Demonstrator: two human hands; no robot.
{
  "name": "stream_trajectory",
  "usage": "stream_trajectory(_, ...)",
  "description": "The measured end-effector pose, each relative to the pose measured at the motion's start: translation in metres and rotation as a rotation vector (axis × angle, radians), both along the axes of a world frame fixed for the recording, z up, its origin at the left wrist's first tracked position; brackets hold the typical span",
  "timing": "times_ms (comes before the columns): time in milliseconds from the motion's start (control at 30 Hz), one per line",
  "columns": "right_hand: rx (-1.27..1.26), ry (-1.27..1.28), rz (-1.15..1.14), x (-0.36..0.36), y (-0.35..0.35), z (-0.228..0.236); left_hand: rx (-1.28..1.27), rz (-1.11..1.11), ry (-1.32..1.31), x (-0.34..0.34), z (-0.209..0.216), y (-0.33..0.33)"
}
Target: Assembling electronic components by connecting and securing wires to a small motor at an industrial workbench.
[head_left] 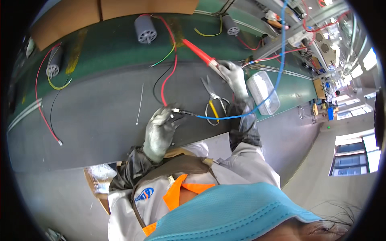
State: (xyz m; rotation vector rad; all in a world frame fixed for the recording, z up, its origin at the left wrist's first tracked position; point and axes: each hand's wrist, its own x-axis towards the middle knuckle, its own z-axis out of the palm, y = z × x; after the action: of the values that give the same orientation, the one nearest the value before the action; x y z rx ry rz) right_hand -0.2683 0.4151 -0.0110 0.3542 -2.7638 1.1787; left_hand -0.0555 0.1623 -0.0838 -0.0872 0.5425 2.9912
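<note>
My gloved left hand (157,132) is closed near the table's front edge, its fingers pinched at the end of a red wire (164,86). That wire runs up to a grey cylindrical motor (145,30). The dark, twisted-looking end of a blue cable (237,117) meets the same fingertips; whether it is gripped too, I cannot tell. To the right, my gloved right hand (234,76) is wrapped round the metal end of a tool with a long red handle (198,51), which points away to the upper left. Scissors (210,93) with a yellow part lie between my hands.
Another motor (54,62) with red and black wires lies at the left, and one more (230,26) at the back. A thin white cable tie (140,104) rests on the dark mat. Beside my right forearm stands a clear plastic box (263,92). Cardboard (66,20) borders the far side.
</note>
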Motion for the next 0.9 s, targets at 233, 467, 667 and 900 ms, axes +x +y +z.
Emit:
stream_trajectory(233, 0.425, 0.119, -0.321, 0.075, 0.123, -0.021, -0.133, -0.11, -0.019, -0.002, 0.023, 0.011)
stream_trajectory(467, -0.203, -0.26, 0.845, 0.176, -0.016, 0.036, -0.513, -0.11, 0.087, -0.01, 0.035, 0.014)
stream_trajectory(667, -0.879, 0.35, 0.849, 0.197, 0.004, 0.054, -1.192, 0.739, 0.266, -0.076, 0.029, -0.087)
stream_trajectory(900, 0.091, -0.188, -0.051, 0.156, 0.055, -0.022, -2.823, 1.026, -0.601, -0.015, 0.022, -0.324)
